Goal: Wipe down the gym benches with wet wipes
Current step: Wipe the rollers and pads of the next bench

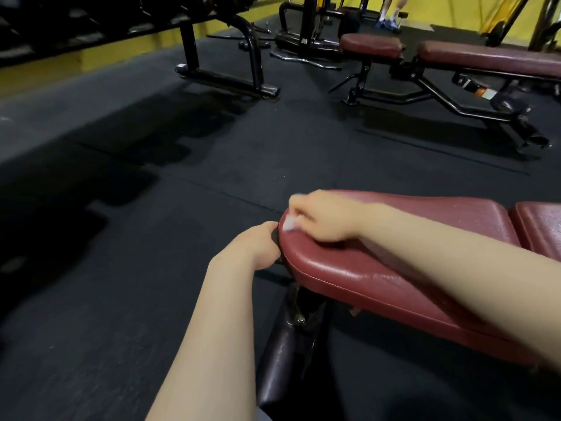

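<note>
The near bench (394,268), maroon padded, is seen running from its rounded left end off toward the right edge of view; that is its long axis. A small white wet wipe (289,223) is pinched in the curled fingers of the right hand (321,217), which is pressed on the pad's top right at the rounded left end. The hand is motion-blurred. The left hand (261,241) is wrapped on the pad's end edge, just beside the right hand; what lies under its fingers is hidden. The hands are close together, not touching. Most of the pad is left to the right of the wipe, under the right forearm, so the next stroke is judged to run rightward along the length. The right hand is the nearer one to that surface. A second bench (485,56) is seen far right, well apart, probably still to be wiped.
</note>
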Available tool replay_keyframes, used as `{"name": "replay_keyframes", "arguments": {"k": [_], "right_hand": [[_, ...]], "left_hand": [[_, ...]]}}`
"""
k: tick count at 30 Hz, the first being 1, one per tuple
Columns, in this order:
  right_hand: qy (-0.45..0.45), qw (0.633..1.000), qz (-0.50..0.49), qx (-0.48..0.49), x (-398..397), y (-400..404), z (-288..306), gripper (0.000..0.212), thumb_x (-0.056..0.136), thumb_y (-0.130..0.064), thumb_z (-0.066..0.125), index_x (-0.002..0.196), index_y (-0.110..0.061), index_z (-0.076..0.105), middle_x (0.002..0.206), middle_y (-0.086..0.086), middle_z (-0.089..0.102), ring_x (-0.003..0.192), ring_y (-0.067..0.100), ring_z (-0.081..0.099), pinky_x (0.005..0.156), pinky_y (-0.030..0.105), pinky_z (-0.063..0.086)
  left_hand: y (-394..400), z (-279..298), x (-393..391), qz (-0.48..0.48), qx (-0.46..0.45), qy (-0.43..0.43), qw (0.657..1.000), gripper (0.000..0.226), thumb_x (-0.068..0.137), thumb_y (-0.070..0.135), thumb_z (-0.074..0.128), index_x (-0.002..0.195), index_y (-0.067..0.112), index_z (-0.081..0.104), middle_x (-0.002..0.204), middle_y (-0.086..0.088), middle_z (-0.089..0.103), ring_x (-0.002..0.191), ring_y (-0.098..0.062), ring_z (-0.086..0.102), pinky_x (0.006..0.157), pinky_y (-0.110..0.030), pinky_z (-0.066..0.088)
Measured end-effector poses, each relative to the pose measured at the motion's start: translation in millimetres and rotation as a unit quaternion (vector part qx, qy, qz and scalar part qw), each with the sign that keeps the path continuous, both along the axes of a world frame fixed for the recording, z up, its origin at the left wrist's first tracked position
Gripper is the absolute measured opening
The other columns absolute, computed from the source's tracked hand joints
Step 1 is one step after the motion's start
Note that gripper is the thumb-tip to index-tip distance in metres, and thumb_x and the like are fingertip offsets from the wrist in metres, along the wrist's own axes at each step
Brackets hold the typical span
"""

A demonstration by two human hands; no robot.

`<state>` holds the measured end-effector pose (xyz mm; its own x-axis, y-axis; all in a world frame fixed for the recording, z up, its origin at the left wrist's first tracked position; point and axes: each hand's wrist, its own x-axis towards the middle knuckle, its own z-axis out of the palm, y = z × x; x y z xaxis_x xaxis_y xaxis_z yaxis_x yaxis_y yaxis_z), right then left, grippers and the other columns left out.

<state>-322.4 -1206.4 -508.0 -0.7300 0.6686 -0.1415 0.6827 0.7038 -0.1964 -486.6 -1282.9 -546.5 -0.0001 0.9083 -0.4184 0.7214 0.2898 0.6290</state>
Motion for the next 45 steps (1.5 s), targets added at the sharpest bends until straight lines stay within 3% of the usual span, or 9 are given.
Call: {"name": "replay_keyframes", "arguments": {"k": [3,6,9,14,20,25,28,35,45], "right_hand": [[-0.040,0.984,0.098,-0.142,-5.4,-51.6,9.9,0.014,0.093,-0.019,0.048,0.090,-0.032,0.051,0.078,-0.028,0.062,0.075,-0.001,0.056,0.071,0.020,0.044],[-0.020,0.989,0.100,-0.104,-12.5,-40.9,10.5,0.016,0.089,-0.013,0.049,0.094,-0.028,0.051,0.083,-0.024,0.065,0.080,0.004,0.059,0.072,0.025,0.046],[0.021,0.999,-0.020,-0.025,-15.3,20.9,3.0,0.011,0.088,-0.012,0.055,0.095,-0.021,0.052,0.092,-0.022,0.066,0.091,0.014,0.061,0.072,0.028,0.043],[-0.005,0.968,-0.246,0.050,-10.2,73.9,-14.1,0.014,0.092,-0.009,0.047,0.103,-0.010,0.056,0.106,0.011,0.064,0.089,0.029,0.060,0.068,0.035,0.045],[-0.044,0.996,-0.078,-0.021,-34.5,28.2,6.9,0.016,0.096,-0.033,0.053,0.096,-0.019,0.060,0.095,-0.001,0.065,0.089,0.021,0.059,0.076,0.034,0.049],[-0.092,0.992,0.080,-0.026,-52.3,-45.1,-1.3,0.006,0.089,-0.015,0.052,0.093,-0.016,0.057,0.083,0.000,0.061,0.077,0.024,0.056,0.067,0.037,0.047],[-0.112,0.990,0.080,0.003,-37.7,-68.3,5.4,0.010,0.088,-0.010,0.051,0.097,-0.017,0.049,0.080,0.001,0.054,0.073,0.025,0.056,0.063,0.038,0.049],[0.045,0.984,-0.156,-0.076,57.0,-93.9,70.7,0.012,0.094,-0.014,0.044,0.106,-0.016,0.046,0.091,0.004,0.064,0.076,0.031,0.057,0.061,0.038,0.044],[0.173,0.859,-0.426,-0.228,179.4,-176.9,192.8,0.009,0.096,-0.025,0.043,0.100,-0.018,0.048,0.077,0.001,0.063,0.071,0.021,0.059,0.063,0.037,0.046]], "left_hand": [[-0.1,0.6,-4.8,-0.022,-0.018,0.031,0.999,0.064,0.088,0.024,0.058,0.148,0.030,0.035,0.139,0.002,0.055,0.123,-0.022,0.054,0.102,-0.035,0.044],[0.9,-1.3,-7.2,-0.019,-0.035,0.033,0.999,0.065,0.087,0.033,0.061,0.147,0.031,0.036,0.139,0.002,0.054,0.122,-0.022,0.054,0.102,-0.035,0.044],[0.9,-2.8,-5.4,-0.019,-0.052,0.038,0.998,0.077,0.085,0.031,0.066,0.152,0.031,0.028,0.144,0.001,0.049,0.125,-0.021,0.052,0.102,-0.035,0.044],[-0.3,-2.3,-3.6,-0.034,-0.042,0.038,0.998,0.073,0.087,0.033,0.067,0.150,0.037,0.031,0.146,0.002,0.047,0.129,-0.019,0.050,0.103,-0.035,0.043],[4.2,-6.0,-13.2,-0.027,-0.037,0.034,0.998,0.077,0.086,0.036,0.069,0.151,0.033,0.029,0.148,0.002,0.045,0.131,-0.020,0.048,0.105,-0.035,0.041],[-1.4,-5.9,-19.6,-0.038,-0.036,0.103,0.993,0.031,0.084,0.022,0.066,0.115,0.023,0.061,0.106,0.002,0.065,0.099,-0.021,0.063,0.082,-0.031,0.048],[-17.0,-5.4,-32.0,-0.001,-0.056,0.124,0.991,0.051,0.082,0.020,0.061,0.132,0.027,0.050,0.120,0.003,0.062,0.104,-0.019,0.060,0.086,-0.033,0.050],[-64.4,32.4,-9.7,0.063,0.079,0.147,0.984,0.059,0.091,0.016,0.053,0.148,0.018,0.037,0.152,0.000,0.040,0.136,-0.027,0.039,0.108,-0.041,0.037],[-89.3,184.6,73.3,-0.111,0.107,0.166,0.974,0.056,0.087,0.014,0.058,0.143,0.013,0.047,0.150,-0.007,0.043,0.137,-0.027,0.041,0.112,-0.040,0.036]]}}
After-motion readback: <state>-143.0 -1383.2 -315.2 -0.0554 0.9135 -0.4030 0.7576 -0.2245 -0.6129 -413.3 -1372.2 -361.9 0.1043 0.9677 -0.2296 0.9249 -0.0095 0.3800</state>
